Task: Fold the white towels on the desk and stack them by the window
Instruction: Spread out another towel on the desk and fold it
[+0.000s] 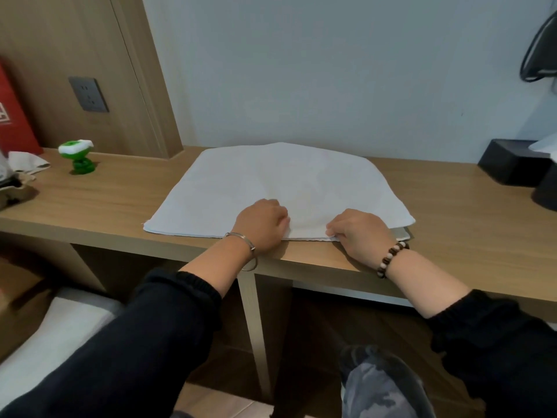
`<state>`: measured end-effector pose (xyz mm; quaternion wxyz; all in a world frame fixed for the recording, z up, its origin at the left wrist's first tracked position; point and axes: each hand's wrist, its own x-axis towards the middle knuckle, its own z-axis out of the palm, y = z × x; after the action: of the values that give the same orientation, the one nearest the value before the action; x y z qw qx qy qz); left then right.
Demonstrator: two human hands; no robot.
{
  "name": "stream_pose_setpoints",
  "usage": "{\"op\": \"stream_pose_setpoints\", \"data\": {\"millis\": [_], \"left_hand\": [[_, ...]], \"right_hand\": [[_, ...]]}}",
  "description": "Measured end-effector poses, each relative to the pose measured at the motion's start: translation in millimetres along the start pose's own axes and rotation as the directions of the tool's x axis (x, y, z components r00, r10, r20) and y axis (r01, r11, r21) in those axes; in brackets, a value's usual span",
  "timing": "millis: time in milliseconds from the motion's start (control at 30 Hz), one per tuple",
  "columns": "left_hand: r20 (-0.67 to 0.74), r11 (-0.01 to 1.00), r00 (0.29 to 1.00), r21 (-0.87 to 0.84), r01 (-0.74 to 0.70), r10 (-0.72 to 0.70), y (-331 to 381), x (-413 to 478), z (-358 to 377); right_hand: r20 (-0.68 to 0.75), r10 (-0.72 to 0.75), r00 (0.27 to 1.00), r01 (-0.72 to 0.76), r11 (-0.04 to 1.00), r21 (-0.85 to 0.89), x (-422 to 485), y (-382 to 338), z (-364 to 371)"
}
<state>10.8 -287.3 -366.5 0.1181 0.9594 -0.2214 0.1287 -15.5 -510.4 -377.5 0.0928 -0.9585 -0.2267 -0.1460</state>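
A white towel (280,182) lies spread flat on the wooden desk (99,206), reaching back to the wall; layered edges show along its near side. My left hand (262,223) rests on the towel's near edge at the middle, fingers curled onto the cloth. My right hand (358,233) pinches the near edge a little to the right, thumb and fingers closed on the hem. Both wrists wear bracelets, and the sleeves are black.
A green and white toy (79,158) stands at the left of the desk, near crumpled tissue (27,162), a cardboard tray (13,191) and a red box (13,116). A black tissue box (512,164) sits at the far right. A wall socket (89,94) is at the left.
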Motion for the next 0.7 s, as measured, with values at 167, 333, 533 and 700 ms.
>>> {"op": "stream_pose_setpoints", "data": {"millis": [167,333,533,700], "left_hand": [[0.22,0.99,0.967,0.081,0.113,-0.129,24.1,25.2,26.0],[0.222,0.978,0.96,0.156,0.14,-0.173,22.2,25.6,40.5],[0.215,0.973,0.958,0.174,0.152,-0.188,20.3,26.0,42.5],[0.232,0.973,0.956,0.183,0.138,-0.179,15.5,26.5,40.9]], "right_hand": [[0.018,0.048,0.999,-0.048,0.998,0.032,-3.7,-4.9,-2.5],[0.009,0.161,0.987,-0.161,0.987,0.014,-12.2,6.1,-10.5],[-0.136,0.212,0.968,-0.225,0.97,-0.09,-22.9,13.8,-20.9],[0.098,0.325,0.94,-0.339,0.914,0.223,-27.9,31.6,-28.1]]}}
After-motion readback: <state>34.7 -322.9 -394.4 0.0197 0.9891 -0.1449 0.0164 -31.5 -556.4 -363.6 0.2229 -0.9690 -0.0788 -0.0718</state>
